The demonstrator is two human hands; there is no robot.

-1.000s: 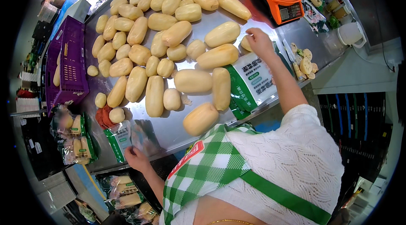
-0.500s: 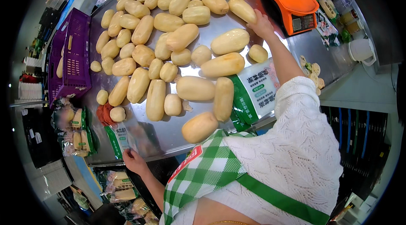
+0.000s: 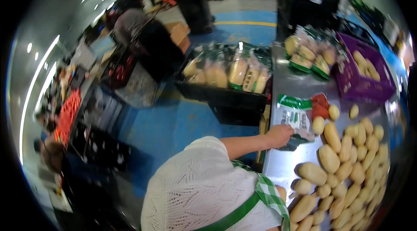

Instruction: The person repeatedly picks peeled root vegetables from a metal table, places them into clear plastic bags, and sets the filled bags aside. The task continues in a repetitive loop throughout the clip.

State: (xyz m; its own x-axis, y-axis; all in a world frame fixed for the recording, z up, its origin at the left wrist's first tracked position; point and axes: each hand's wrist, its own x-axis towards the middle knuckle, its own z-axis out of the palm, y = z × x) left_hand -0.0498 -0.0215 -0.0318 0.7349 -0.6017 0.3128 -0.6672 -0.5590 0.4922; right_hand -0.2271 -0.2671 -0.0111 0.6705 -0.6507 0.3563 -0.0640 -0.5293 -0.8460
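Observation:
My left hand (image 3: 280, 136) reaches over the near edge of the metal table (image 3: 278, 161), its fingers closed on the edge of a flat plastic packing bag (image 3: 295, 116), green, white and clear. A crumpled red thing (image 3: 320, 106) lies against the bag's far side. Beside the bag spreads a heap of pale, peeled lotus root segments (image 3: 329, 158), long and short. A patch of skin shows at the lower edge by the checked apron, but my right hand cannot be made out.
A purple crate (image 3: 362, 87) with several lotus roots stands beyond, next to filled bags (image 3: 308, 53). Left of the table, a black crate (image 3: 221, 87) holds more filled bags above the blue floor (image 3: 160, 131). Another person (image 3: 147, 40) bends farther back.
The view has swung left, bringing the floor and black crate in and taking the orange scale out. My right hand, earlier at a lotus root, has left view. My left hand stays at the bag.

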